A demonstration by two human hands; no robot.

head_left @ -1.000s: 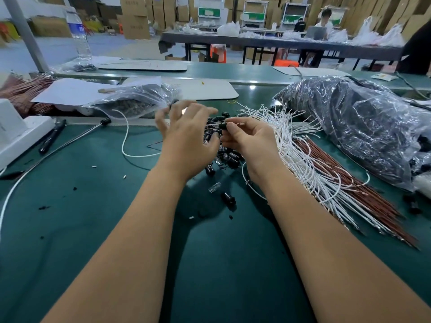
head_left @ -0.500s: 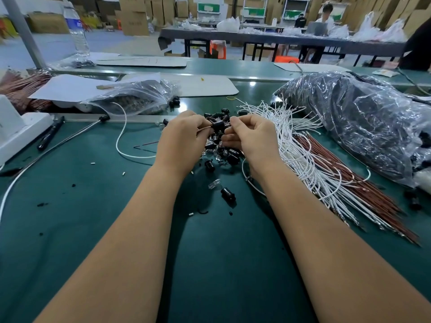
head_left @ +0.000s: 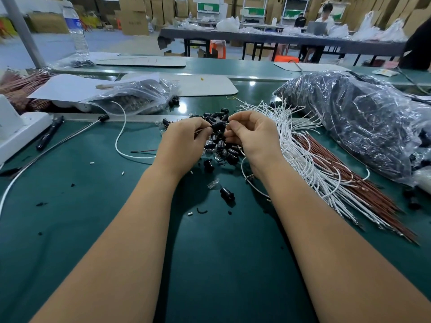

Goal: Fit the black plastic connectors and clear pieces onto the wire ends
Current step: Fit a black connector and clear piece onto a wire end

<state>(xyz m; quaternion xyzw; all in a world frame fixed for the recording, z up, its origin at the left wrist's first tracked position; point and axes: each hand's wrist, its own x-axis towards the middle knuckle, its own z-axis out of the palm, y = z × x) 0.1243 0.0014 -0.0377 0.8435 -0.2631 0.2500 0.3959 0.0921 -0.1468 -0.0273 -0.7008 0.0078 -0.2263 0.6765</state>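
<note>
My left hand (head_left: pixel 184 145) and my right hand (head_left: pixel 251 136) meet above a pile of black connectors (head_left: pixel 224 150) on the green mat. Between the fingertips sits one black connector (head_left: pixel 218 125); my left hand pinches its left end and a thin wire, my right hand pinches the other end. A white wire (head_left: pixel 121 136) loops away to the left from under my left hand. A loose black connector (head_left: pixel 226 193) and a clear piece (head_left: pixel 213 184) lie nearer to me. What my right fingers hold beyond the connector is hidden.
A fan of white wires (head_left: pixel 310 164) and brown wires (head_left: pixel 363 192) lies right of my hands, with a big plastic bag (head_left: pixel 363 122) behind. A small clear bag of parts (head_left: pixel 137 99) sits at back left, a white box (head_left: pixel 21 129) and black pen (head_left: pixel 49 134) far left.
My left hand's fingers, spread a second ago, have closed onto the connector. Both hands have drawn together and now hold it between them; the pile and wires lie as before.
</note>
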